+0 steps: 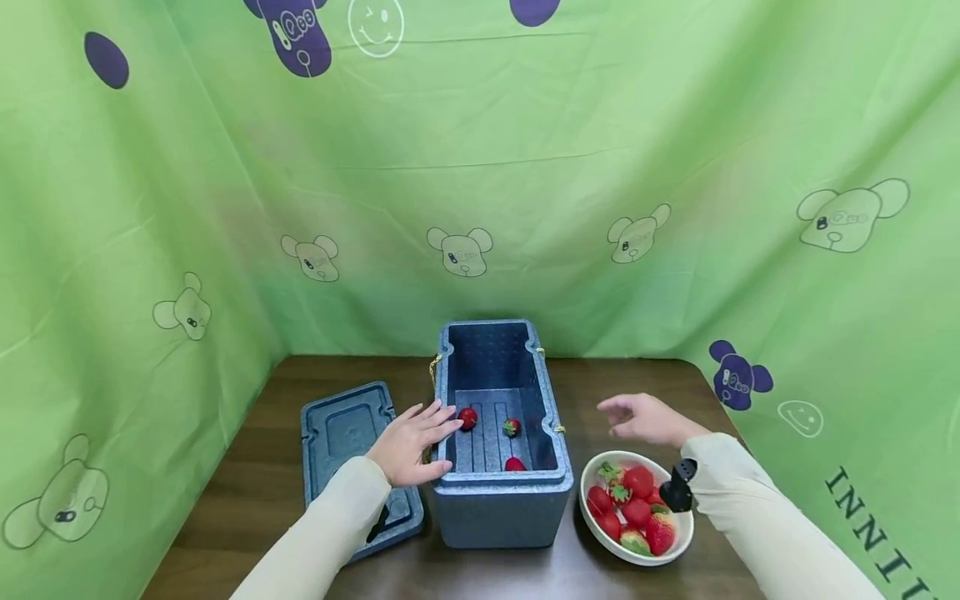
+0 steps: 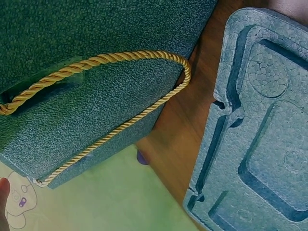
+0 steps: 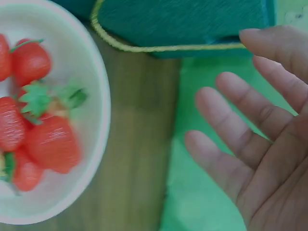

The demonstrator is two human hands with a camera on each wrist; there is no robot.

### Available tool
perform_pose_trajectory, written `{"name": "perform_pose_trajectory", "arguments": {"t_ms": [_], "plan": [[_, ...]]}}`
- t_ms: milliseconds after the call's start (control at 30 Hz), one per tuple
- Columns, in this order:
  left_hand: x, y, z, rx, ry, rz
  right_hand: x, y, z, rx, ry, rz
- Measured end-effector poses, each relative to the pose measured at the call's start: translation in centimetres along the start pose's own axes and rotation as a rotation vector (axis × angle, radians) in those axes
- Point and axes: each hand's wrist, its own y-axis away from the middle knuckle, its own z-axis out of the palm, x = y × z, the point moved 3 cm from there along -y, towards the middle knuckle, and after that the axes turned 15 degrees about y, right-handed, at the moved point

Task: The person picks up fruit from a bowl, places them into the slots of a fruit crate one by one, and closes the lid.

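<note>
- Table is lying below both hands.
- Left hand is resting at the box, fingers straight, holding nothing.
- Three strawberries are lying inside, rightward.
- Farther right, right hand is hovering, released, near the bowl containing more.

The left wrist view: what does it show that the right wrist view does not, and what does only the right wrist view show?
Only the left wrist view shows the lid and, at its edge, a small part of the left hand.

Only the right wrist view shows the bowl, the strawberries in it and the right hand, its fingers holding nothing.

Both show the box from outside, yellow rope, the wooden table and the green cloth.
</note>
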Motion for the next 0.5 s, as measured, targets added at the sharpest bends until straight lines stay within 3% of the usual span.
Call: {"name": "perform_pose_trajectory", "arguments": {"t_ms": [267,400,500], "plan": [[-0.2,-0.1,0.2,0.012,0.015,0.0,2.5,2.3,5.3,-0.189,-0.263,0.152],[-0.2,0.0,0.2,0.015,0.025,-0.002,3.2,3.0,7.9,-0.2,-0.316,0.218],[-0.1,0.1,0.2,0.024,0.028,-0.001,3.5,3.3,9.4,-0.173,-0.324,0.217]]}}
